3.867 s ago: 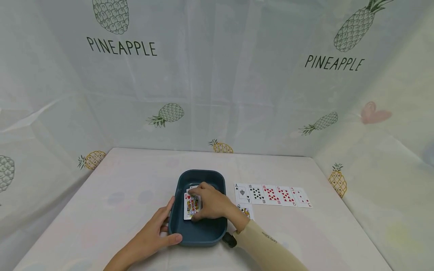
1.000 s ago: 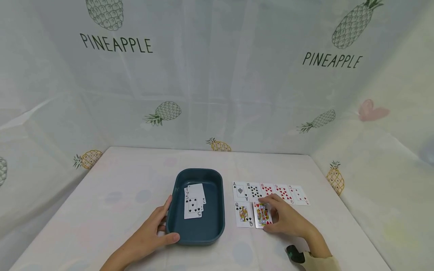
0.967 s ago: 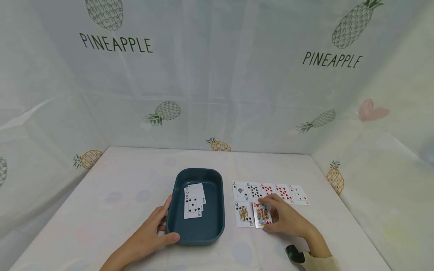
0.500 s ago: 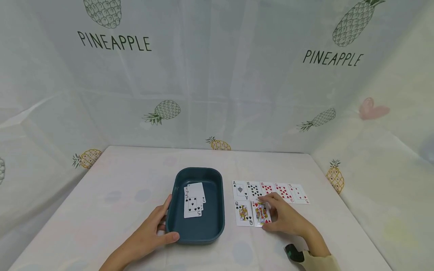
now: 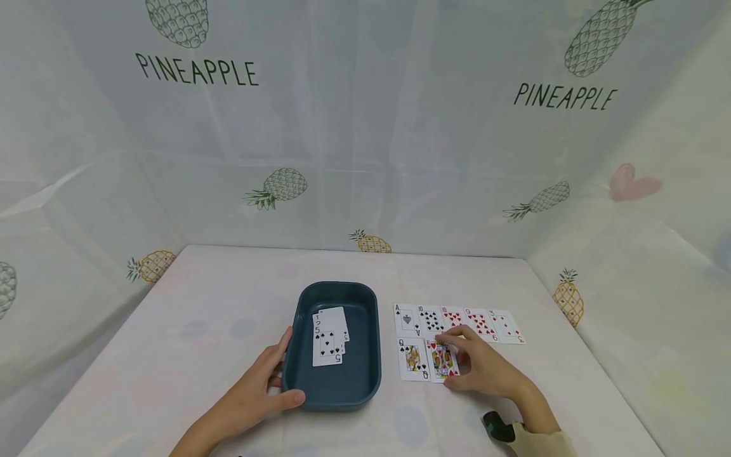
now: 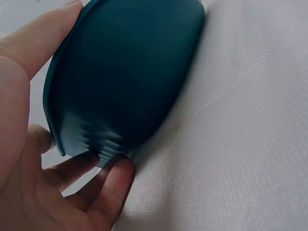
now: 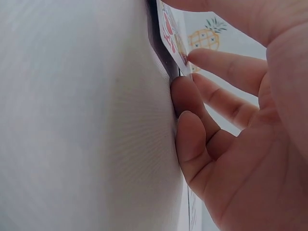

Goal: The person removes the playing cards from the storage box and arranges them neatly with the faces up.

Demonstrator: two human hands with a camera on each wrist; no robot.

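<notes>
Seven cards [image 5: 442,359] beside one tray [image 5: 339,387] (blue).

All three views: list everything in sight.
Deep rectangular tray: one, dark teal, on table
Overlapping rectangular cards: several, white, inside tray
Flat card row: five, white, right of tray
Black-suited queen card: one, white, below row
Red-suited king card: one, white, beside queen
Draped table: one, white, beneath
Pineapple-printed fabric: count unclear, whitish, around table
Fabric sleeve: one, cream, right forearm
Wrist attachment: one, black, right wrist
Left hand: one, holding tray's left side
Right hand: one, pinching king
</notes>
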